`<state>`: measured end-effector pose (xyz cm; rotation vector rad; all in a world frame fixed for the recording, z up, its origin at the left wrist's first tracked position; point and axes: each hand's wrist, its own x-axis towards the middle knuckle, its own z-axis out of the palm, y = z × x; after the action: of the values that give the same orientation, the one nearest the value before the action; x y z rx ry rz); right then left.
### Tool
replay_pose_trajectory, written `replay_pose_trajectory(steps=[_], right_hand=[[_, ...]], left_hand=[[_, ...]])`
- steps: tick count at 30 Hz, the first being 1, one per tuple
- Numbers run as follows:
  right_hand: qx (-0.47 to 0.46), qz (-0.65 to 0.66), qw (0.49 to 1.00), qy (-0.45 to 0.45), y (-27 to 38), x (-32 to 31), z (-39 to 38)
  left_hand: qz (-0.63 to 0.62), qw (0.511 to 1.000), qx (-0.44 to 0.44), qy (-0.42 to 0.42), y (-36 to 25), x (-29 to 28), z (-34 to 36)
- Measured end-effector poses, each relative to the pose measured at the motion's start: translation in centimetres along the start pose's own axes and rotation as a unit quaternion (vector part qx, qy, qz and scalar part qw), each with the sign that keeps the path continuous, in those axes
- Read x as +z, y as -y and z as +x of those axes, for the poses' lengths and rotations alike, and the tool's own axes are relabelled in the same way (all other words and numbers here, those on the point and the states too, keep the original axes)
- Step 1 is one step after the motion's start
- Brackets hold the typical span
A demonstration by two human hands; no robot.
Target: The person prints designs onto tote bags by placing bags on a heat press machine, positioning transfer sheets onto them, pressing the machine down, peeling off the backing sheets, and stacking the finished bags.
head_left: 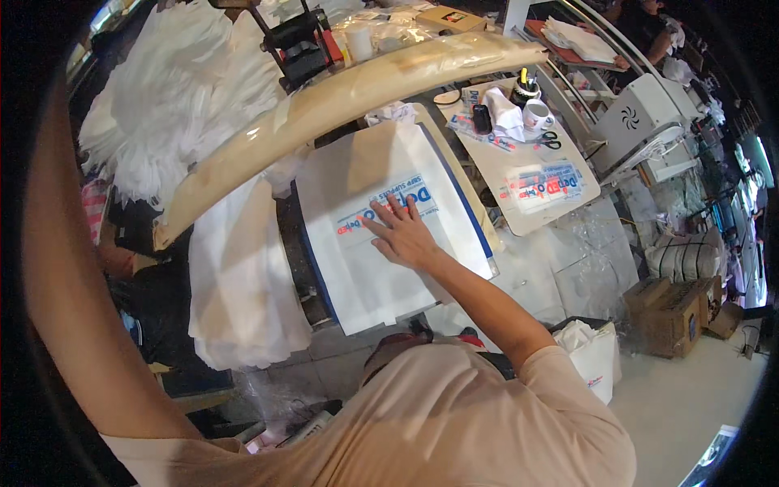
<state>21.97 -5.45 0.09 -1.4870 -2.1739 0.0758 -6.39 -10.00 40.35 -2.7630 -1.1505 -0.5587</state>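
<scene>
My right hand (402, 233) lies flat with its fingers spread on a clear film sheet (426, 197) printed in blue and red. Beneath the film is a white cloth piece (373, 294), spread over the blue-edged lower plate (479, 237) of what looks like a heat press. Above its far side runs the press's beige-covered upper part (349, 93), with a black mechanism (302, 45) behind it. My left arm reaches up along the left rim, and its hand is out of the picture.
White cloth pieces hang in a stack (239, 276) on the left; a larger heap (174, 97) lies beyond. A side board (527, 221) at right holds more printed films (542, 185), scissors (552, 140) and a mug (535, 115). Cardboard boxes (669, 321) stand on the right-hand floor.
</scene>
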Motion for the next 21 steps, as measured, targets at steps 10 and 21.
replay_pose_trajectory(steps=[10,21], right_hand=[[-0.131,0.207,0.969,0.027,4.0,-2.9,-9.3],[-0.098,0.197,0.959,0.178,3.0,-10.9,-22.2]], left_hand=[[0.051,0.992,0.116,0.008,-11.0,-4.9,1.8],[-0.263,0.962,-0.071,0.035,-19.7,27.3,-5.9]])
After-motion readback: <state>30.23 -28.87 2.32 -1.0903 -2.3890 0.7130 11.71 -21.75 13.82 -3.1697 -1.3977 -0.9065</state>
